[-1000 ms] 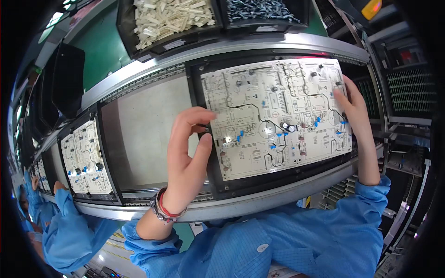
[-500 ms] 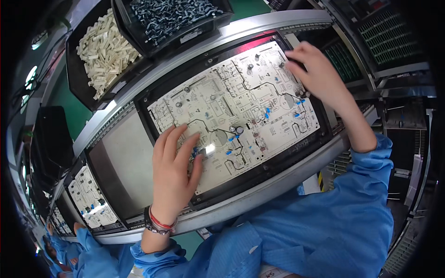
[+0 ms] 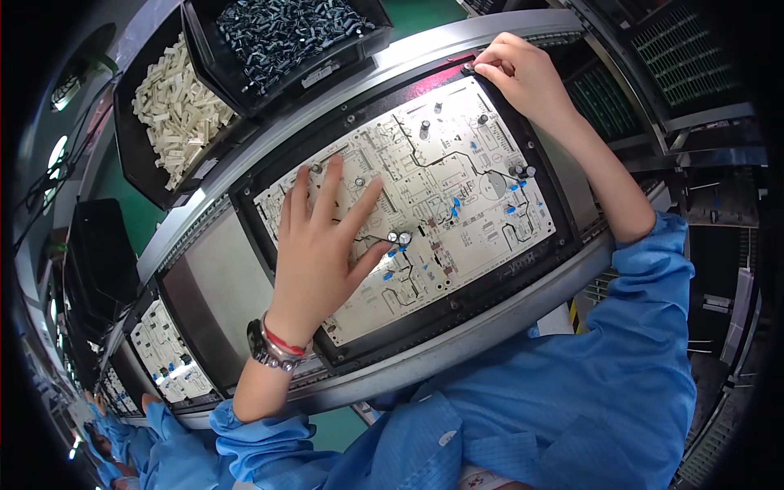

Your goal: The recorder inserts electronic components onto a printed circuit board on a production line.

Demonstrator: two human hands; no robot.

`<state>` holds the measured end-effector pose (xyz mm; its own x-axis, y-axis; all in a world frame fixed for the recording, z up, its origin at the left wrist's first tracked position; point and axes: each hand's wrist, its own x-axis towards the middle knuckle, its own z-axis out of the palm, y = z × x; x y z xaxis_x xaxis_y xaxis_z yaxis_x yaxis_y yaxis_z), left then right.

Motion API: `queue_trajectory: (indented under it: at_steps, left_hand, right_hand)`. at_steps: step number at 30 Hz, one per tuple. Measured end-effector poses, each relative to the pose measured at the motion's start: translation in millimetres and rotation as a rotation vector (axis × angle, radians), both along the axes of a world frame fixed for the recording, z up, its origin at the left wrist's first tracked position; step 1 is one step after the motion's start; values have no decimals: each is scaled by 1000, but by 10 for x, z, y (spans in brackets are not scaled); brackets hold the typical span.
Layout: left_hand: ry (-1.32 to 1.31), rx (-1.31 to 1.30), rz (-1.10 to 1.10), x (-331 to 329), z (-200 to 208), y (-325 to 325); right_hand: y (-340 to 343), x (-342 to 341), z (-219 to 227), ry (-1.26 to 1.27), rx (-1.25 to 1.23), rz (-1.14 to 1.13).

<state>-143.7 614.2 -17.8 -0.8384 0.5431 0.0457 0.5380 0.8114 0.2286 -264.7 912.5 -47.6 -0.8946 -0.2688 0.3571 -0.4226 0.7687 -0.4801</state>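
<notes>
A white printed circuit board lies in a black carrier frame in front of me. It bears several blue parts, dark and silver capacitors and black printed lines. Over its left half my left hand is spread, fingers apart and holding nothing; the palm hides part of the board. My right hand is at the frame's far right corner. Its thumb and forefinger pinch together at a small dark piece there, too small and covered to name.
Beyond the metal rail stand a black bin of dark cylindrical parts and a black bin of cream-coloured pieces. Another board sits further left along the line, near a co-worker's blue sleeve. Dark racks stand at right.
My right hand has moved from the board's right side up to the frame's far corner, its fingers now pinched. My left hand has slid farther over the board and spread. The board appears slightly shifted left.
</notes>
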Motion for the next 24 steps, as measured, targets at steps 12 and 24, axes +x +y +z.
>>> queue_trajectory:
  at_steps: [12,24]
  left_hand:
    - [-20,2,-4,50,-13,-105]
    - [-393,61,-27,738,407,-524]
  right_hand:
    - [-200,183,-51,-17,-109,-32]
    - [-495,1347,211,-258,-2,924]
